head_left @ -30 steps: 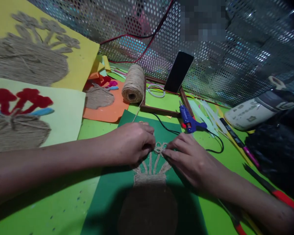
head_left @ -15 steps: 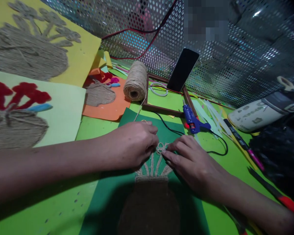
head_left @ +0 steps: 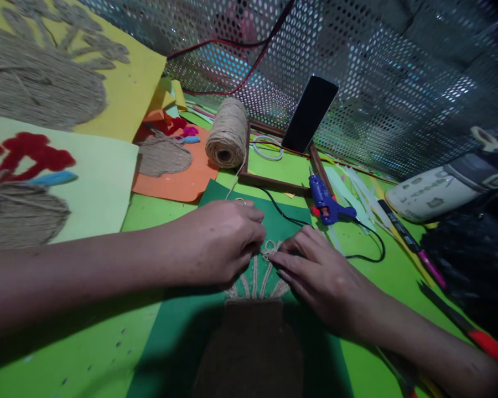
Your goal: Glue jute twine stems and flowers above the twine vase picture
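A dark green sheet lies in front of me with a brown vase shape and several jute twine stems on it. At the top of one stem is a small looped twine flower. My right hand is closed, its fingertips pinching the edge of these loops. My left hand is curled just left of the flower, with a ring on one finger. Twine runs from the twine spool down behind the left hand, whose fingertips are mostly hidden.
A blue glue gun lies beyond my right hand, near a brown frame and a leaning phone. Finished twine pictures on yellow, pale green and orange sheets lie left. Scissors, a marker and a bottle are right.
My view has shifted slightly, so things sit a little further left and up. Both hands stay at the twine flower, the right fingertips pressing a bit closer over its loops.
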{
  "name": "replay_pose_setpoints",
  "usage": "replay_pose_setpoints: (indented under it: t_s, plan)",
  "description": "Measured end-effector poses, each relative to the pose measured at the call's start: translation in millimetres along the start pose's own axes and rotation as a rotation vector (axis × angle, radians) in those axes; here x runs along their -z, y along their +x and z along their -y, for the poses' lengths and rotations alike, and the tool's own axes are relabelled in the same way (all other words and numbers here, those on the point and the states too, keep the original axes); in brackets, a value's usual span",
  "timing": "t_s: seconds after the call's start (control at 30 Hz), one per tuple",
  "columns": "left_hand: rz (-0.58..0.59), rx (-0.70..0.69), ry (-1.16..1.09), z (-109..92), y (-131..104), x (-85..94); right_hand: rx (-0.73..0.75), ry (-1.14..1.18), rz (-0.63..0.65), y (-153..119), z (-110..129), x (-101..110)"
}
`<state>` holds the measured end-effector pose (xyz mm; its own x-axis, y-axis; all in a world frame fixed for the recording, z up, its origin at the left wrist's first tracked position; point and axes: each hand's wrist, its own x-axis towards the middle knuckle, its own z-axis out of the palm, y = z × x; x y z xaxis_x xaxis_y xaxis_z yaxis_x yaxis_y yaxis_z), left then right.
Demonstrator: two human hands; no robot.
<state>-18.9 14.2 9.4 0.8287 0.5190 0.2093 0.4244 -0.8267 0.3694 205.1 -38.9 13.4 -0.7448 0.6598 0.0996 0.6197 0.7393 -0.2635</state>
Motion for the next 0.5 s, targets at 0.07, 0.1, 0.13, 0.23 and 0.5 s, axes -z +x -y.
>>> replay_pose_setpoints:
  t_s: [0.07,0.1,0.13,0.23,0.5]
  plan:
    - [0.001,-0.004,-0.01,-1,-1,0.8,0.002,0.006,-0.001,-1,0,0]
    - [0.002,-0.004,-0.014,-1,-1,0.8,-0.003,0.011,-0.002,-1,0,0]
    - [0.001,-0.002,-0.016,-2,-1,0.6,-0.013,0.019,0.002,-1,0,0]
    - [0.004,0.015,-0.025,-4,-2,-1.8,-0.074,0.085,0.034,-1,1,3]
    - [0.014,-0.044,-0.052,-1,-3,-10.6,-0.128,0.322,-0.064,-1,-7,14]
